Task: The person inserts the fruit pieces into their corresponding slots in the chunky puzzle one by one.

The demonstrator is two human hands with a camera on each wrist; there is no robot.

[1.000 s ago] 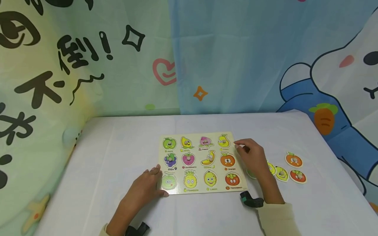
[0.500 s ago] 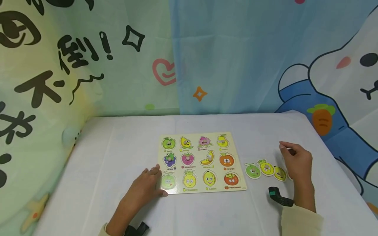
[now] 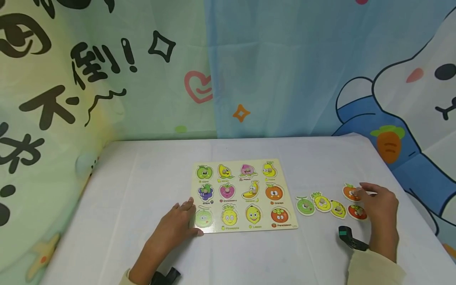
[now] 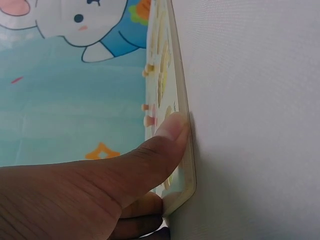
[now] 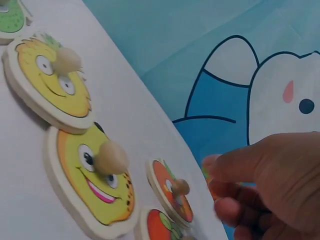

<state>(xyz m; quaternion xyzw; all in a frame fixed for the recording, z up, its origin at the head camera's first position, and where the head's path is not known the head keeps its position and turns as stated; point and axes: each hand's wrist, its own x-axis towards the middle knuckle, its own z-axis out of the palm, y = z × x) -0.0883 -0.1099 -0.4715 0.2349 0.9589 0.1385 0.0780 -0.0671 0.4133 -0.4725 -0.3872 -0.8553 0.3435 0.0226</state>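
My left hand (image 3: pixel 175 225) holds the near left corner of a cream fruit knob puzzle board (image 3: pixel 265 226). In the left wrist view its thumb (image 4: pixel 172 129) presses the board's edge, other fingers beside the corner. At right, my right hand (image 3: pixel 382 206) hovers by the orange puzzle piece (image 3: pixel 350 192), partly covering it. A small gap separates the thumb (image 5: pixel 214 164) from that piece's wooden knob (image 5: pixel 181 187) in the right wrist view; the fingers bend loosely, holding nothing. The persimmon piece (image 3: pixel 357 212) lies just nearer.
Left of these lie the lemon piece (image 3: pixel 338 209), pineapple piece (image 3: pixel 322 202) and green melon-like piece (image 3: pixel 305 206), some touching. Knobbed pieces such as the apple (image 3: pixel 204 172) and banana (image 3: pixel 251 190) sit in the board. A white cloth (image 3: pixel 149 170) covers the table; printed curtains (image 3: pixel 285 71) stand behind.
My right hand has moved right from the board's right edge, past the loose pieces, then lowered toward the orange piece. The left hand stays at the board's corner.
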